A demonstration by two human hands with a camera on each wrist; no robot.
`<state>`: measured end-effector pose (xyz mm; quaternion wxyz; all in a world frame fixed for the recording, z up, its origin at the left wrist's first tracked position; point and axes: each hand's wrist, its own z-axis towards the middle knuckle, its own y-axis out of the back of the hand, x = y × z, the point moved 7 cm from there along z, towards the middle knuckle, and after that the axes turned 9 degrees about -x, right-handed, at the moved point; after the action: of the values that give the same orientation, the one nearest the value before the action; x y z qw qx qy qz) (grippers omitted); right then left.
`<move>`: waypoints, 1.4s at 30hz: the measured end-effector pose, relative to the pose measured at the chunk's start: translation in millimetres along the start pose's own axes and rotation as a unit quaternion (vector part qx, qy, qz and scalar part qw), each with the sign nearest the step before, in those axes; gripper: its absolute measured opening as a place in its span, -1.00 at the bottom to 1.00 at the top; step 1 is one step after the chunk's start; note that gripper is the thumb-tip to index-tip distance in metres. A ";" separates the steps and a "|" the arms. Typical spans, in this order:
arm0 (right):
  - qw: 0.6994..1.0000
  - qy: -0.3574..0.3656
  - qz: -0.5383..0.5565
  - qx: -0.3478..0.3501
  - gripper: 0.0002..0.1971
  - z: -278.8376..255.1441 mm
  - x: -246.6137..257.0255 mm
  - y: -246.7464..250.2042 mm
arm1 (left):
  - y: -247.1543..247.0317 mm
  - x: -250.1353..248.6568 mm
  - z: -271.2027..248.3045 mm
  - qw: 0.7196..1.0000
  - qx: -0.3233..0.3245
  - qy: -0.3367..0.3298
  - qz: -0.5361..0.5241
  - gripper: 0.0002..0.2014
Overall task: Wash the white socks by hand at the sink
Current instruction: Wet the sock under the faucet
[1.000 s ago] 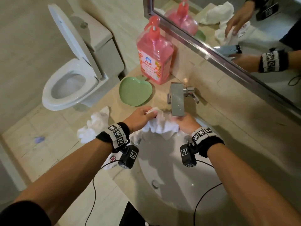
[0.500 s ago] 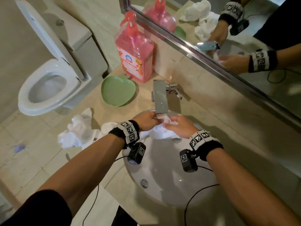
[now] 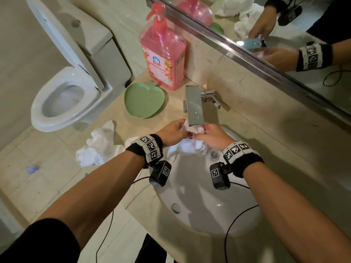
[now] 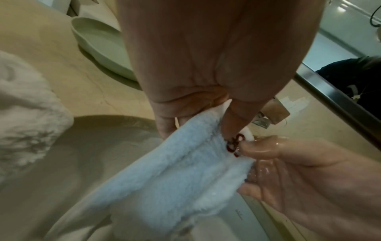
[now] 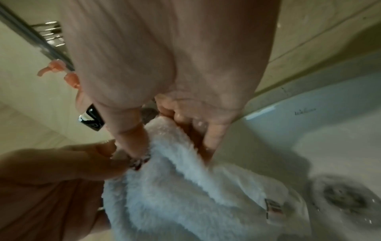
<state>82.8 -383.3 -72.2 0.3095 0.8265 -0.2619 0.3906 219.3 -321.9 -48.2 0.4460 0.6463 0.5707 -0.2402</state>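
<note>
From the head view, both hands have drawn closer together than half a second ago, now meeting right under the spout of the faucet (image 3: 194, 106): the left hand (image 3: 171, 132) and right hand (image 3: 212, 138) each pinch the top edge of the white sock (image 3: 190, 147), which hangs from the faucet's spout down into the sink (image 3: 209, 211); a second sock (image 3: 98, 147) still lies crumpled on the counter left of the faucet, near the green dish (image 3: 143, 100). The spout hides the fingertips. In the left wrist view, the left thumb and fingers clamp the fluffy cuff beside a small red bow (image 4: 234, 145), and the wet right hand grips the same edge. In the right wrist view, blurred, the right fingers (image 5: 210, 135) curl into the fabric; a label on the sock is unreadable.
</note>
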 end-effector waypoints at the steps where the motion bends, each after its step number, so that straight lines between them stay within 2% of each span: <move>1: 1.000 0.005 0.011 -0.018 -0.79 0.4 0.7 2.3 | 0.7 1.4 1.4 1.000 -0.016 0.007 0.003 -0.74; 4: 0.994 0.020 0.046 -0.093 -0.77 -1.9 -0.4 13.5 | -2.1 7.0 7.5 0.999 -0.040 0.034 -0.010 -0.75; 7: 0.991 0.019 0.013 -0.135 -0.82 -6.3 -6.4 21.3 | -7.7 8.4 11.9 0.998 -0.042 0.022 0.039 -0.69; 9: 0.994 0.002 0.004 -0.105 -0.67 -6.4 -9.9 20.6 | -12.7 4.7 10.6 0.999 -0.013 0.001 0.044 -0.71; 11: 0.999 -0.015 -0.008 -0.045 -0.56 -4.0 -11.5 16.5 | -16.1 0.0 8.3 0.999 0.019 -0.011 0.040 -0.69; 12: 1.000 -0.018 -0.021 -0.012 -0.60 -3.5 -10.0 13.5 | -14.7 -0.4 8.3 0.999 0.017 -0.006 0.033 -0.68; 14: 0.997 -0.006 -0.068 0.025 -0.83 -2.4 -1.1 8.3 | -5.5 1.2 8.5 1.000 -0.017 0.017 0.005 -0.74; 15: 0.996 0.005 -0.089 0.023 -0.94 -0.9 5.5 7.3 | 0.7 3.5 8.1 0.999 -0.039 0.030 -0.007 -0.79; 18: 0.996 0.015 -0.085 -0.027 -0.87 7.2 14.1 6.8 | 13.1 12.8 4.5 0.997 -0.059 0.043 -0.002 -0.79; 21: 0.996 -0.012 -0.027 -0.080 -0.82 11.5 7.6 9.7 | 11.5 24.6 1.8 0.994 -0.025 0.026 0.103 -0.75; 23: 0.995 -0.024 -0.012 -0.096 -0.76 11.0 2.9 15.7 | 8.4 27.3 3.8 0.988 -0.024 0.000 0.150 -0.77; 26: 0.998 -0.034 0.014 -0.061 -0.69 11.3 -7.4 22.6 | 6.5 20.6 10.8 0.994 -0.050 -0.030 0.097 -0.82; 28: 0.999 -0.045 -0.015 -0.011 -0.49 7.7 -14.8 20.3 | -1.7 13.4 14.2 0.997 -0.024 -0.044 0.062 -0.80; 29: 0.998 -0.043 -0.048 0.004 -0.47 5.5 -17.0 18.0 | -6.6 8.5 14.5 0.997 -0.006 -0.053 0.048 -0.77; 32: 0.997 -0.024 -0.079 0.006 -0.55 2.9 -14.7 14.9 | -13.9 -2.1 15.6 0.999 0.011 -0.049 0.012 -0.69; 36: 0.999 -0.012 0.042 -0.028 -0.80 7.7 -8.8 23.5 | -11.2 10.7 18.0 0.999 0.027 0.014 0.011 -0.68; 39: 0.997 -0.007 0.062 -0.047 -0.81 8.4 -9.9 31.3 | -5.8 18.9 16.5 0.996 0.028 -0.003 0.087 -0.79; 42: 0.997 -0.012 0.059 -0.046 -0.86 7.9 -13.1 32.5 | 5.1 16.4 16.9 0.997 -0.016 -0.032 0.063 -0.79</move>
<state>57.4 -408.3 -76.8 0.3203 0.7990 -0.3322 0.3855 231.3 -327.4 -68.3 0.4886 0.6659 0.5178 -0.2230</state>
